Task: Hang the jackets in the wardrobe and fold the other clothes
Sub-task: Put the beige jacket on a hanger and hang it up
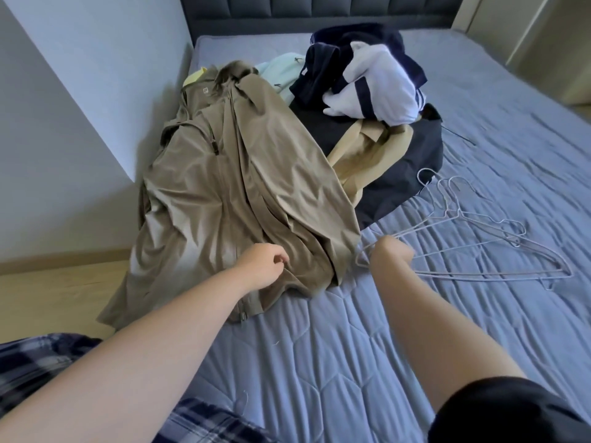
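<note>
- We see both bare arms reaching forward over the bed (pixel 319 346), which has a grey-blue quilted cover.
- The left hand (pixel 263 265) lies on the lower hem of the olive jacket (pixel 230 193), knuckles up, with thumb and curled fingers pinching a fold of the cloth.
- The left forearm runs from the lower left of the view, across a plaid-clad leg (pixel 38 362).
- The right hand (pixel 388 252) is turned away from us, fingers curled round the near corner of a wire hanger (pixel 447 247); the fingertips themselves are hidden behind the hand.
- The right arm comes from a black sleeve (pixel 505 410) at the lower right.
- The olive jacket lies spread along the left side of the bed, collar toward the headboard (pixel 319 11), its hem hanging over the mattress edge near the wall (pixel 64 123).
- Several wire hangers lie overlapped on the cover to the right of the jacket, hooks pointing toward the clothes pile (pixel 367 100).
- The pile sits beyond the jacket: navy, white, beige and pale mint garments heaped together, touching the jacket's right edge.
</note>
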`<state>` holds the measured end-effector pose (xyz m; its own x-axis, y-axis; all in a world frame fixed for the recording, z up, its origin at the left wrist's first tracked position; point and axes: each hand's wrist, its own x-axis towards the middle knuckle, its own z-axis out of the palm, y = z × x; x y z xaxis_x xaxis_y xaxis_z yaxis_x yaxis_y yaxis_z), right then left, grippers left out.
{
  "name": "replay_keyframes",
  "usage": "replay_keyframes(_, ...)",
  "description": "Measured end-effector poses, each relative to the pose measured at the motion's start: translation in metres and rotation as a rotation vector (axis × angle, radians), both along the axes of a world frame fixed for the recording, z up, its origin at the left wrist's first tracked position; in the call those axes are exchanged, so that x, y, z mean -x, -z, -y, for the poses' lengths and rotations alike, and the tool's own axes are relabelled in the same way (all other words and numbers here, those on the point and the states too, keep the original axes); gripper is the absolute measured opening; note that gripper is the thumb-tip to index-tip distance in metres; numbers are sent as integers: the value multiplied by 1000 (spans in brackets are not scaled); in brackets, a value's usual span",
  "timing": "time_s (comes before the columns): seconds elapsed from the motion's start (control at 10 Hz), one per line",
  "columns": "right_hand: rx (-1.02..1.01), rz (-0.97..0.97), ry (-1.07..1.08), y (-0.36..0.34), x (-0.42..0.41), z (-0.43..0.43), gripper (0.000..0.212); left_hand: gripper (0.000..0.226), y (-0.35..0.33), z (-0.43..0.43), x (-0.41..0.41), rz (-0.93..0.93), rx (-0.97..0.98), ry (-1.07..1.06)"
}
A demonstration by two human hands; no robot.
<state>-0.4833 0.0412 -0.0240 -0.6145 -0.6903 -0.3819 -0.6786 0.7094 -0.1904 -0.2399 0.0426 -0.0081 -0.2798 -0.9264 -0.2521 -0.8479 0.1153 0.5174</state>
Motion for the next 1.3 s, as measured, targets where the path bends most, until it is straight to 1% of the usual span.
replay_keyframes(0.1, -23, -57, -4, -12, -13, 7, 9, 24, -2, 0, -14, 11, -8, -21)
replay_keyframes(0.2, 567, 726, 808, -21, -21, 9, 24, 24, -5, 3, -26, -9, -26, -95)
replay_keyframes(0.3, 754, 856, 850, -36, -36, 16, 12, 24, -7, 5, -35, -41, -51, -150)
replay_keyframes(0.4, 946, 920, 752, -56, -59, 24, 14, 23, -12, 9, -42, -63, -54, -164)
replay_keyframes(0.5, 1071, 915, 527, -76, -85, 30, 18, 25, -19, 15, -48, -111, -62, -215)
replay_keyframes(0.6, 1096, 856, 263, -96, -116, 31, 19, 32, -28, 23, -59, -279, -83, -359)
replay_keyframes(0.7, 987, 824, -38, -112, -155, 34, 20, 32, -43, 31, -73, -539, -75, -499)
replay_keyframes(0.8, 922, 705, -271, -122, -184, 38, 12, 29, -55, 35, -94, -563, -30, -585)
replay_keyframes(0.9, 976, 604, -319, -134, -199, 43, 16, 33, -60, 33, -127, -427, 66, -584)
replay_keyframes(1.0, 1114, 620, -223, -143, -203, 54, 29, 27, -72, 32, -154, -308, 213, -636)
replay_keyframes(1.1, 1132, 633, -147, -144, -200, 64, 25, 42, -93, 36, -172, -376, 316, -712)
replay_keyframes(1.2, 1066, 676, -63, -136, -192, 74, 30, 67, -115, 36, -190, -168, 565, -805)
replay_keyframes(1.3, 996, 652, -57, -126, -181, 85, 35, 78, -133, 38, -202, -29, 601, -813)
